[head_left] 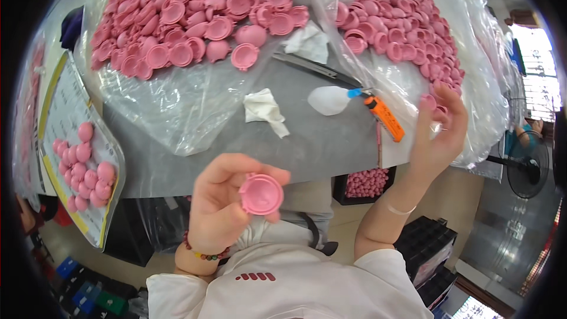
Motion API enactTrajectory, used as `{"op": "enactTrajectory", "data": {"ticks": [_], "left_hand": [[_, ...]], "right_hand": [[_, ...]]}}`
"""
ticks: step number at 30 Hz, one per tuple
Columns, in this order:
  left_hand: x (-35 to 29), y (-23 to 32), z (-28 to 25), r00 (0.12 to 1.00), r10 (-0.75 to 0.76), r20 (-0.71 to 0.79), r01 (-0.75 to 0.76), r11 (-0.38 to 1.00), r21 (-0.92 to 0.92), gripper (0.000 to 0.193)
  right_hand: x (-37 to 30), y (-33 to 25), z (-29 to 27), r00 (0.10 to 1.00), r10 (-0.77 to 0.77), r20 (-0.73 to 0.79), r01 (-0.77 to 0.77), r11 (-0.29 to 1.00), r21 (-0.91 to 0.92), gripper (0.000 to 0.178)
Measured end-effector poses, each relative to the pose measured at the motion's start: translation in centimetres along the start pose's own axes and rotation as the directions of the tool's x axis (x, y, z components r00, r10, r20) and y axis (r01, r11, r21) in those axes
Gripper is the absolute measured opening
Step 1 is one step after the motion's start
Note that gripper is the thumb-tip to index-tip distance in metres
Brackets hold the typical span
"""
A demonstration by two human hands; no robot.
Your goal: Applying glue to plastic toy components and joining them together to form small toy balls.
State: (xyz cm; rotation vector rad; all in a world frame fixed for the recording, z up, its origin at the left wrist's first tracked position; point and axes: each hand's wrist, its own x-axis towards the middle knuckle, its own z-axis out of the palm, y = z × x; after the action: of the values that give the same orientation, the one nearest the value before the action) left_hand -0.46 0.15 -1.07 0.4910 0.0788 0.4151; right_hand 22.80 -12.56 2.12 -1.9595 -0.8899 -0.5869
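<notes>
My left hand (214, 204) is closed around a round pink plastic cup-shaped shell (261, 194), holding it in front of my chest. The shell's hollow side and raised rim face up, and small tabs stick out at its edge. Over at the right, my right hand (447, 133) has its fingers curled around small pink shell pieces (436, 108) beside the right-hand pile of pink shells (393, 15). How many pieces it holds is hard to make out. A larger pile of pink shells (195, 20) lies at the back left on clear plastic sheeting (171, 106).
Between the piles lie an orange-handled cutter (385, 119), a white squeeze bottle with a blue tip (331, 100), a dark metal tool (316, 68) and crumpled white tissue (264, 109). Pink balls (88, 177) sit on a board at left. A black bin (341, 192) of pink pieces stands below the grey table (159, 171).
</notes>
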Motion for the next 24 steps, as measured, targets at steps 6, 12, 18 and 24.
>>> {"op": "enactTrajectory", "data": {"ticks": [6, 12, 18, 24], "left_hand": [[0.4, 0.1, -0.3, 0.987, 0.160, -0.019, -0.153, 0.968, 0.198, 0.044], [0.9, -0.1, 0.4, 0.992, 0.129, 0.013, -0.129, 0.965, 0.230, 0.042], [1.1, 0.0, 0.8, 0.999, 0.028, -0.039, -0.020, 0.982, 0.187, 0.041], [0.7, 0.2, 0.3, 0.999, 0.011, -0.034, -0.005, 0.985, 0.173, 0.041]], "right_hand": [[2.0, 5.5, -3.8, 0.910, 0.319, 0.266, -0.216, 0.910, -0.355, 0.024], [1.3, 3.4, -2.7, 0.955, 0.042, 0.295, 0.033, 0.969, -0.244, 0.018], [-3.8, -4.2, 0.4, 0.823, -0.150, 0.548, 0.045, 0.979, 0.201, 0.026], [-4.8, -4.9, 0.4, 0.728, -0.122, 0.675, 0.078, 0.992, 0.095, 0.040]]}}
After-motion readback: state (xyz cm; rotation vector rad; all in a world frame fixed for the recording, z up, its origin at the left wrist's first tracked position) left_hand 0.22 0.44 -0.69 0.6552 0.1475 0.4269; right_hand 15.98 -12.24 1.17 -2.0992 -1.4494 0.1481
